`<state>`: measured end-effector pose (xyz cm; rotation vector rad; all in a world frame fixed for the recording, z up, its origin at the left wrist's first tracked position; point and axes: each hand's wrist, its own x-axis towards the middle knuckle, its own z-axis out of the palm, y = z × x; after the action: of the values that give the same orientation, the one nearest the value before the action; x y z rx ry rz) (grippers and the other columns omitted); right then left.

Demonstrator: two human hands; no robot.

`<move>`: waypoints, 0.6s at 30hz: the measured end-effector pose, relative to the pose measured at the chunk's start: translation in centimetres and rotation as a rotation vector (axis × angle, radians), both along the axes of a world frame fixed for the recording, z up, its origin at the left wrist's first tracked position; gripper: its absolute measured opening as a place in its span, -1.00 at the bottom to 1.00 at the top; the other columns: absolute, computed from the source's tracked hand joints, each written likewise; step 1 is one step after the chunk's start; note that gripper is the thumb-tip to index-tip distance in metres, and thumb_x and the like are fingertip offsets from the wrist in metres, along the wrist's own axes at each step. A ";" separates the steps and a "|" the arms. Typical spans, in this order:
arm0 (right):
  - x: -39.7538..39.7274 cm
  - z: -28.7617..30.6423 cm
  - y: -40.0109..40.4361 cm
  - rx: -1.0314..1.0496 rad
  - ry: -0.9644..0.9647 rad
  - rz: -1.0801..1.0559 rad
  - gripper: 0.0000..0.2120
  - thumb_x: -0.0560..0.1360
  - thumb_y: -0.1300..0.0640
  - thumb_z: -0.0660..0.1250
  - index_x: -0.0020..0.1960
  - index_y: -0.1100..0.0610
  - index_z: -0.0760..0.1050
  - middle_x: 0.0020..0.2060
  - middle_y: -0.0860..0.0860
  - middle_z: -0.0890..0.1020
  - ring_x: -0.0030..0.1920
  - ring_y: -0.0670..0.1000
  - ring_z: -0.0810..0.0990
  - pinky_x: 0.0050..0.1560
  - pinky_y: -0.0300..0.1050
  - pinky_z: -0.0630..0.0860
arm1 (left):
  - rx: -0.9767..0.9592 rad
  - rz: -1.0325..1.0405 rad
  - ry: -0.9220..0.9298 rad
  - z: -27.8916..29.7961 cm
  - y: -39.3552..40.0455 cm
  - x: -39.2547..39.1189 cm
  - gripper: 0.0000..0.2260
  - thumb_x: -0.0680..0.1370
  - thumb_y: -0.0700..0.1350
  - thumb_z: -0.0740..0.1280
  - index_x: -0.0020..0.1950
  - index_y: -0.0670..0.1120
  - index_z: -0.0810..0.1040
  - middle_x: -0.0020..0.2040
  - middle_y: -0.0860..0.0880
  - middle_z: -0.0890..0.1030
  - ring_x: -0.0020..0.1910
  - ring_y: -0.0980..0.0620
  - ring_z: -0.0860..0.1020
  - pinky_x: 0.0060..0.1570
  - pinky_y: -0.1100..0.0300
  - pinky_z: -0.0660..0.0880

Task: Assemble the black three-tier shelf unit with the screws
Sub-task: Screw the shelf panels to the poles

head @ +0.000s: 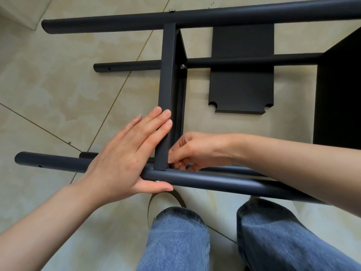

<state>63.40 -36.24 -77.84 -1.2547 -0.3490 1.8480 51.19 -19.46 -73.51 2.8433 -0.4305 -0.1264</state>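
The black shelf unit lies on its side on the tiled floor. Its near round post (205,179) runs left to right, and a shelf panel's edge (168,75) stands between it and the far post (195,15). My left hand (125,155) lies flat, fingers straight, against the shelf edge, with the thumb under the near post beside a silver screw head (156,181). My right hand (192,151) reaches in behind the shelf edge at the joint, fingertips pinched together on something small that I cannot make out. Another screw (182,66) shows on the lower post.
A loose black shelf panel (242,90) with notched corners lies flat on the floor beyond. A large black panel (340,90) stands at the right edge. My legs in blue jeans (175,241) are just under the near post. Beige floor tiles (58,85) spread to the left.
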 end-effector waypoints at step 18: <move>0.6 0.8 0.7 -0.112 -0.111 0.075 -0.65 0.50 0.19 0.34 -0.45 0.07 0.57 -0.46 0.00 0.53 -0.34 -0.03 0.46 -0.16 -0.13 0.42 | -0.003 0.001 0.003 -0.1 0.0 0.0 -0.05 0.47 0.43 0.27 0.58 -0.24 0.17 0.61 -0.15 0.16 0.62 -0.10 0.08 0.54 -0.11 0.14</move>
<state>64.02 -35.58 -77.08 -1.4418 -0.3604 1.8874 51.20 -19.43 -73.57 2.8401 -0.4285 -0.1294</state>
